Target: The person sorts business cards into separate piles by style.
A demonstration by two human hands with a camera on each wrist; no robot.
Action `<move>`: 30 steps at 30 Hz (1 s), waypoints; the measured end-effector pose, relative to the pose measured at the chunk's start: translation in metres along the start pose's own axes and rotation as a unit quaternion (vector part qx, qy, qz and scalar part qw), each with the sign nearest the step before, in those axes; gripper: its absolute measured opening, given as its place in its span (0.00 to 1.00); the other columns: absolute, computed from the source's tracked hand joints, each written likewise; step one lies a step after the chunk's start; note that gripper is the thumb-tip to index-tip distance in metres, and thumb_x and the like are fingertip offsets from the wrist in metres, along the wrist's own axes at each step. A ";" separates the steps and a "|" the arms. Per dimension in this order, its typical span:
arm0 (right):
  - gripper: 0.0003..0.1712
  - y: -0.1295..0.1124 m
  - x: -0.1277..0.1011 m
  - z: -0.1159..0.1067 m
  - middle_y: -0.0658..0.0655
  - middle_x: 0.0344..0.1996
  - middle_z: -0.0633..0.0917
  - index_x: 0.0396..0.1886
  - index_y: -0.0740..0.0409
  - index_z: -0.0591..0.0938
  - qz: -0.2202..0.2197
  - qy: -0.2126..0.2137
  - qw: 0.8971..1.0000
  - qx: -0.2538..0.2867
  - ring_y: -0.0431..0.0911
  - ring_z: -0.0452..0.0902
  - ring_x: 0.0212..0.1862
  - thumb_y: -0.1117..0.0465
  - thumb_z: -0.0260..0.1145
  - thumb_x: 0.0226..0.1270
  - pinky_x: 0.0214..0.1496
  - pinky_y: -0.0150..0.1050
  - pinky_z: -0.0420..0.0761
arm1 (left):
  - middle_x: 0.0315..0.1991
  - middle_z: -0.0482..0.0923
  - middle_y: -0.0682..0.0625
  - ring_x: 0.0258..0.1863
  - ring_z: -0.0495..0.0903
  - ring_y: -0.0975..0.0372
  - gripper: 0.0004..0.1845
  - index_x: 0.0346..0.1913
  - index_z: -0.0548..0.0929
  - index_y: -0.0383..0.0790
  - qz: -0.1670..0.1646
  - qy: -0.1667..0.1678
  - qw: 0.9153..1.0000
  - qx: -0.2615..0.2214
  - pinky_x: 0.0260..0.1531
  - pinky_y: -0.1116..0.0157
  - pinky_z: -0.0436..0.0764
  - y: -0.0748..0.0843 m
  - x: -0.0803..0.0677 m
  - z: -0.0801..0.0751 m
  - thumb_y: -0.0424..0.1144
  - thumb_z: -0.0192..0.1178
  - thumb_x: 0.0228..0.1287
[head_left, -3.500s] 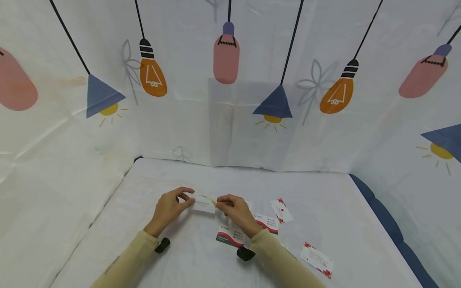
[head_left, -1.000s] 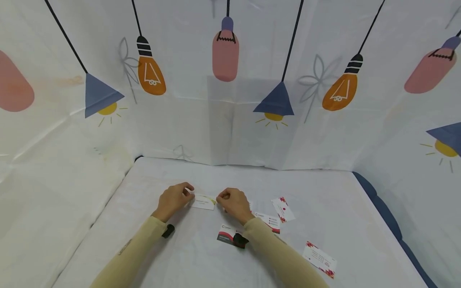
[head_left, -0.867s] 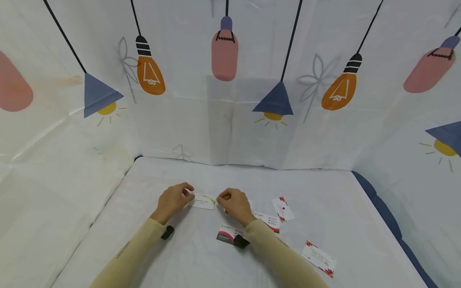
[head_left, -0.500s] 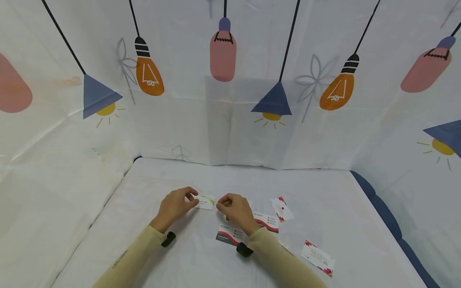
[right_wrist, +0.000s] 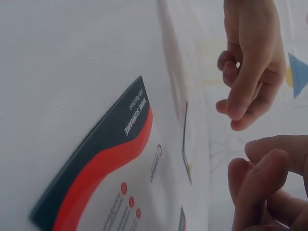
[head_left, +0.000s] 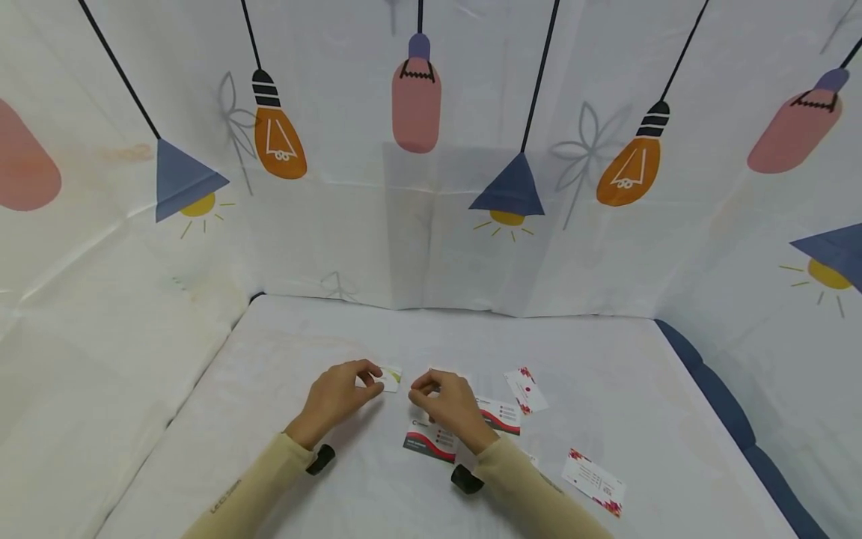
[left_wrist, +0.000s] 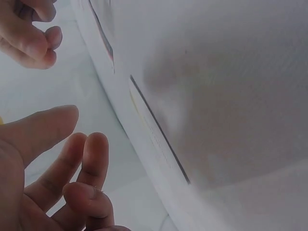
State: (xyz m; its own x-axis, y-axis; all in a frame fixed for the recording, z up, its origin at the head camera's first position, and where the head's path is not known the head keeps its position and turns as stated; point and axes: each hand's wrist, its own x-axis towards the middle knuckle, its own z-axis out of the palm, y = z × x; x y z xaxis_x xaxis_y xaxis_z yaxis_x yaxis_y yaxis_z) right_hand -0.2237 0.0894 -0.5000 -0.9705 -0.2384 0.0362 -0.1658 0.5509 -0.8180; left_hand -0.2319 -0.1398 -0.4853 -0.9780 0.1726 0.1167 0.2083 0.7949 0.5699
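Note:
A white business card (head_left: 392,379) with a yellow-green curve lies flat on the white table, partly hidden behind my left hand (head_left: 340,395). That hand hovers above the table just in front of the card, fingers loosely bent. In the left wrist view a gap separates its fingers from the card (left_wrist: 156,132). My right hand (head_left: 450,406) is raised to the right of the card, its fingers loosely curled with nothing visible between them. Below it lies a business card (head_left: 429,442) with red and dark bands, lettered NAME SURNAME in the right wrist view.
Another red-banded card (head_left: 501,417) lies just right of my right hand. Two cards with red floral corners lie farther right, one toward the back (head_left: 527,390) and one toward the front (head_left: 594,483). A lamp-printed sheet (head_left: 323,232) rises behind the table.
Earlier both hands held the yellow-green card by its ends; it then lay flat between them. Both hands have since come off it and drawn back toward me, the left also shifting slightly right.

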 end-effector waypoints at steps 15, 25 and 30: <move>0.06 0.013 -0.013 -0.021 0.38 0.31 0.84 0.40 0.46 0.87 -0.018 0.018 0.997 -0.072 0.39 0.79 0.41 0.53 0.71 0.65 0.44 0.40 0.77 | 0.28 0.79 0.67 0.27 0.73 0.68 0.07 0.41 0.87 0.55 0.040 0.004 0.999 0.016 0.28 0.64 0.73 0.008 -0.007 0.025 0.45 0.72 0.60; 0.12 0.033 -0.012 -0.036 0.42 0.33 0.84 0.44 0.49 0.87 0.019 0.043 0.995 -0.087 0.39 0.72 0.29 0.54 0.74 0.61 0.32 0.35 0.72 | 0.32 0.80 0.63 0.32 0.76 0.65 0.12 0.46 0.88 0.50 0.070 -0.025 0.997 0.007 0.33 0.63 0.75 0.017 0.011 0.033 0.43 0.72 0.59; 0.15 0.041 -0.011 -0.043 0.43 0.35 0.84 0.48 0.50 0.86 0.027 0.054 0.994 -0.092 0.40 0.70 0.24 0.54 0.74 0.61 0.28 0.35 0.71 | 0.34 0.81 0.61 0.34 0.77 0.63 0.13 0.48 0.88 0.50 0.084 -0.043 0.995 0.008 0.35 0.62 0.75 0.021 0.022 0.037 0.45 0.71 0.60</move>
State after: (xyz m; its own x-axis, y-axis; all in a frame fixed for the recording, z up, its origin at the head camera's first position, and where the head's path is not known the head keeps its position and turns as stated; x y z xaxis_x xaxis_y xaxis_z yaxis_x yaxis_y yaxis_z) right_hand -0.2278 0.1488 -0.5096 -0.9903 -0.1232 0.0637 -0.1322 0.7001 -0.7016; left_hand -0.2488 -0.0982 -0.5006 -0.9252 0.3530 0.1393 0.3703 0.7596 0.5346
